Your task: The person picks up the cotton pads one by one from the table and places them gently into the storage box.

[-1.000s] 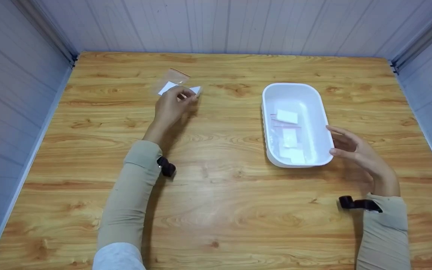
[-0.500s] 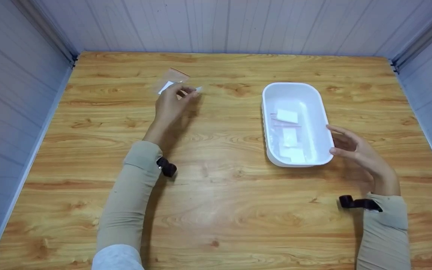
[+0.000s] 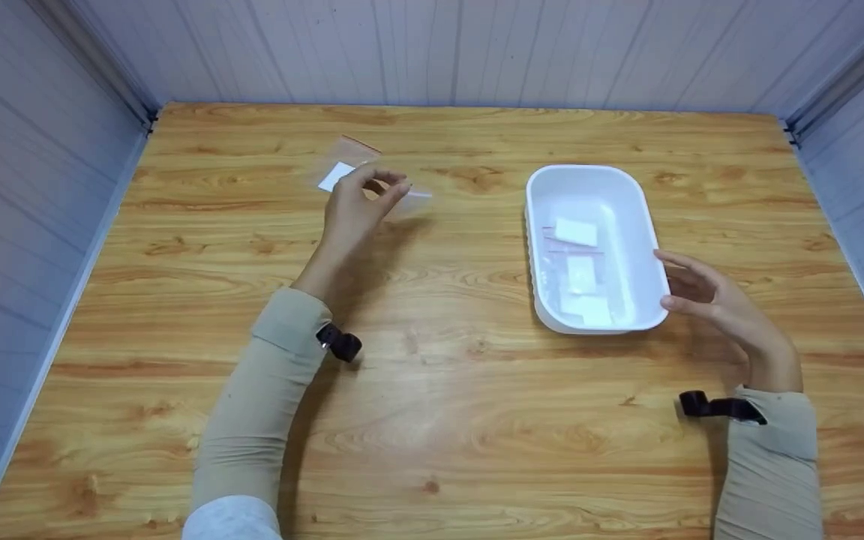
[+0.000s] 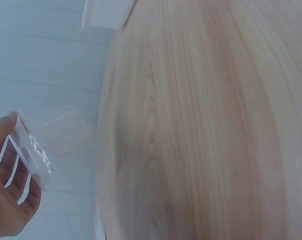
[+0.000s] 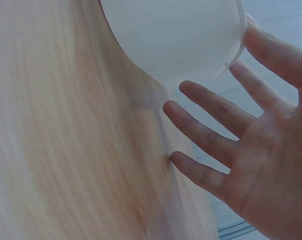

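My left hand (image 3: 361, 202) pinches a small clear zip-lock bag (image 3: 418, 195) between thumb and fingers, above the table's far left part. In the left wrist view this zip-lock bag (image 4: 32, 152) hangs tilted from the fingertips and shows a red line along one edge. Just behind that hand, another zip-lock bag with a white piece in it (image 3: 336, 175) lies on the wood, partly covered by the hand. On the right, my right hand (image 3: 728, 304) touches the outer side of a white plastic tub (image 3: 646, 225) with thumb and forefinger; its other fingers (image 5: 203, 130) are spread and relaxed.
Inside the tub lie several zip-lock bags with white pieces (image 3: 582, 274). The wooden table (image 3: 432, 390) meets pale panel walls (image 3: 439, 52) at the back and both sides. A black wrist camera (image 3: 340, 343) sticks out from the left sleeve.
My left hand has lifted the small zip-lock bag and moved slightly right, away from the other bag. My right hand and the tub stay where they were.
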`<control>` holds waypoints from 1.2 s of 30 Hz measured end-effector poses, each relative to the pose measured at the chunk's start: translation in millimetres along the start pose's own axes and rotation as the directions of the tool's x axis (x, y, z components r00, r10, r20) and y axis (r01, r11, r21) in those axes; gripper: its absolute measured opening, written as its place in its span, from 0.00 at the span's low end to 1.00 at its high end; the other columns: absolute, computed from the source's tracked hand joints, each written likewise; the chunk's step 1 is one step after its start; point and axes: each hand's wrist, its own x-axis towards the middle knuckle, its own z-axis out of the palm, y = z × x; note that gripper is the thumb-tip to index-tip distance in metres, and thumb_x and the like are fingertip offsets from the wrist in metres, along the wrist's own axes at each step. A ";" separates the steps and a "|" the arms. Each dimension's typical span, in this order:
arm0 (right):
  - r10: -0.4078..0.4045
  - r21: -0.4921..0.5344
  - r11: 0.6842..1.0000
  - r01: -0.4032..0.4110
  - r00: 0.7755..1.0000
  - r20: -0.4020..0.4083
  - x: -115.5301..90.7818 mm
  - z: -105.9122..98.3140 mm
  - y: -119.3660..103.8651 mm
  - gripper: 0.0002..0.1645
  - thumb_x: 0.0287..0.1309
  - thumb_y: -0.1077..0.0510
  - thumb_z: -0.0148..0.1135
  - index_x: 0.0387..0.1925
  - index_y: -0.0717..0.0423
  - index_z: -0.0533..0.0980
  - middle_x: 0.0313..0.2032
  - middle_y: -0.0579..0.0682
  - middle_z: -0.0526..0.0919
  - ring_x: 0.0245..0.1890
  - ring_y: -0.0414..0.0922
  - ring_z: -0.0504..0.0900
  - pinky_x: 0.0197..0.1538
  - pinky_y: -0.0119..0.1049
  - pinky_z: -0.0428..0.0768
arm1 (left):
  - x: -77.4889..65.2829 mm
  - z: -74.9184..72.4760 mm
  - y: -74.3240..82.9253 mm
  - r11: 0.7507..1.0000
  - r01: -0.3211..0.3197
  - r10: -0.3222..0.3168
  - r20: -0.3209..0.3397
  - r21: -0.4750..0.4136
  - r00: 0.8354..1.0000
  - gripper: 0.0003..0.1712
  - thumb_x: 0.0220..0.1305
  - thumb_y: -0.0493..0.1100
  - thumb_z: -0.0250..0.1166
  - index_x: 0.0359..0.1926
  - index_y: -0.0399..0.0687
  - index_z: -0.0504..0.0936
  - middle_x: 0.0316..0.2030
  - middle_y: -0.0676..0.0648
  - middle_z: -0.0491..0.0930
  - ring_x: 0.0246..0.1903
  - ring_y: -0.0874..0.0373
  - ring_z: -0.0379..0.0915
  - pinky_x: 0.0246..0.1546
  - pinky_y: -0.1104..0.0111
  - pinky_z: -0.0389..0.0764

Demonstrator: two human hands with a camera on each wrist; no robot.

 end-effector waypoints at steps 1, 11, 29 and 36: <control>0.002 0.002 1.000 -0.002 1.000 0.000 0.1 -0.1 0.0 0.37 0.66 0.69 0.59 0.74 0.55 0.60 0.64 0.49 0.71 0.59 0.38 0.73 0.52 0.28 0.77 | -0.6 0.9 2.3 1.000 0.000 0.000 0.000 -0.012 1.000 0.14 0.64 0.51 0.69 0.46 0.49 0.86 0.42 0.52 0.83 0.42 0.59 0.74 0.42 0.68 0.73; 0.046 -0.035 0.998 -0.046 0.999 -0.001 -0.7 -1.1 -0.8 0.39 0.67 0.65 0.60 0.75 0.51 0.59 0.68 0.57 0.66 0.61 0.36 0.70 0.53 0.26 0.75 | -7.2 12.3 20.6 0.993 -0.060 0.060 -0.007 -0.102 0.998 0.13 0.63 0.47 0.71 0.44 0.44 0.86 0.40 0.50 0.83 0.40 0.58 0.75 0.45 0.68 0.74; 0.059 -0.063 0.996 -0.059 0.998 0.005 -0.3 -3.2 -0.7 0.39 0.67 0.63 0.60 0.75 0.49 0.58 0.70 0.61 0.64 0.61 0.36 0.70 0.54 0.25 0.74 | -11.1 36.0 52.3 0.962 -0.090 0.095 0.006 -0.257 0.995 0.12 0.63 0.46 0.70 0.42 0.44 0.86 0.39 0.49 0.83 0.40 0.57 0.75 0.45 0.68 0.74; 0.031 -0.032 0.999 -0.030 0.999 0.015 -0.8 -3.7 -0.6 0.38 0.67 0.66 0.59 0.75 0.52 0.59 0.68 0.55 0.67 0.61 0.36 0.71 0.54 0.26 0.75 | -8.4 45.5 64.3 0.956 -0.124 0.130 0.004 -0.267 0.992 0.10 0.64 0.45 0.70 0.42 0.43 0.85 0.38 0.50 0.83 0.40 0.58 0.75 0.45 0.68 0.75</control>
